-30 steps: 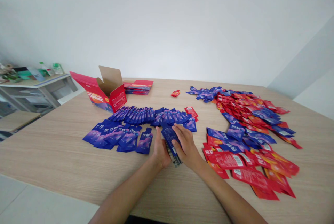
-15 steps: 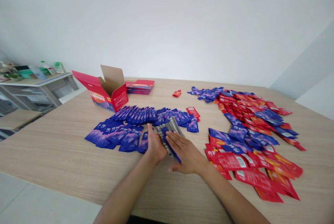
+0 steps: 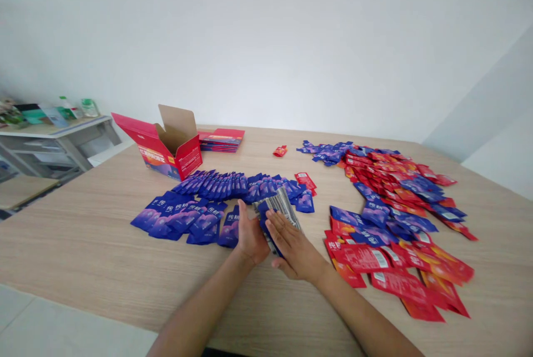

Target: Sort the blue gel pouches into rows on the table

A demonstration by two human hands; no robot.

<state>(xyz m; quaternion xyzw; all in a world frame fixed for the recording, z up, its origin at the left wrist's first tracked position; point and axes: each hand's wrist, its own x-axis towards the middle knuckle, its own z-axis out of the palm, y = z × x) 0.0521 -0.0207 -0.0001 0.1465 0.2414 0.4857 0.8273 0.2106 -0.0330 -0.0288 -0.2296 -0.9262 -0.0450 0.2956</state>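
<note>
Both hands are at the near middle of the wooden counter (image 3: 83,246), clamped together on one stack of packets (image 3: 278,212). The left hand (image 3: 249,235) grips the stack's left side with the thumb raised along its edge. The right hand (image 3: 293,243) lies flat against the stack's right face, fingers (image 3: 277,224) extended towards the far side. The stack stands on edge and leans to the right; its fanned top edges show grey stripes, with blue faces below.

Just left of the hands, a near row of blue packets (image 3: 183,217) lies overlapped on the counter. The rightmost packet of this row touches the left hand. Behind it, a far row of blue packets (image 3: 233,184) stands closely packed on edge, running left to right.

At the far left, an open red box (image 3: 166,149) sits with its brown flap raised. A low pile of flattened red boxes (image 3: 220,139) lies just right of it. A single small red packet (image 3: 280,150) lies apart at the far middle.

To the right, a loose heap of mixed red and blue packets (image 3: 395,207) spreads from far to near. A shelf unit (image 3: 54,140) stands beyond the counter at the left.
</note>
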